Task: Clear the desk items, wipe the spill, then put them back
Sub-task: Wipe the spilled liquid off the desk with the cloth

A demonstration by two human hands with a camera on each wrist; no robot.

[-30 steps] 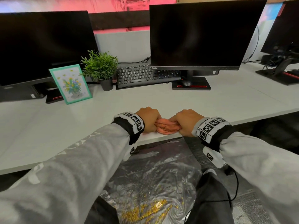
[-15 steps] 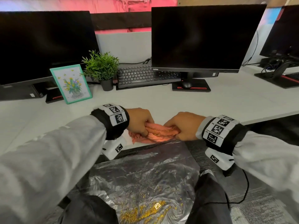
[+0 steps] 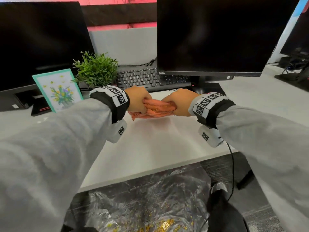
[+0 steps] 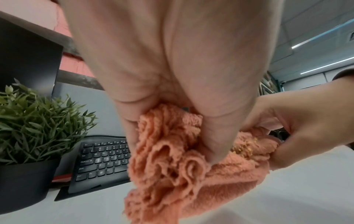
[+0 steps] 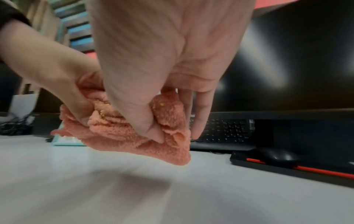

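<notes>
over the middle of the desk, well in from its front edge, both hands now hold the bunched orange cloth between them. a second ago the same pair of fists sat right at the front edge, the cloth hanging partly past it above the plastic sheet on the floor; since then they have travelled inward toward the keyboard at the back. the left hand has its fingers curled tight round one end of the cloth, and the right hand pinches the other end between thumb and curled fingers, though two of its fingers hang straighter behind the fabric in the right wrist view. the cloth is lifted off the surface, its lowest fold just above the desk with a shadow beneath it. yellow crumbs cling to its folds, and more yellow bits lie on the sheet below.

my reading: the cloth was probably being shaken or squeezed out over the sheet and is coming back for another pass, or to be set down. no spill shows on the bare white surface here. the plant and the framed picture stand toward the back left, so the putting-back may already be done or not yet begun; i cannot tell which.
</notes>
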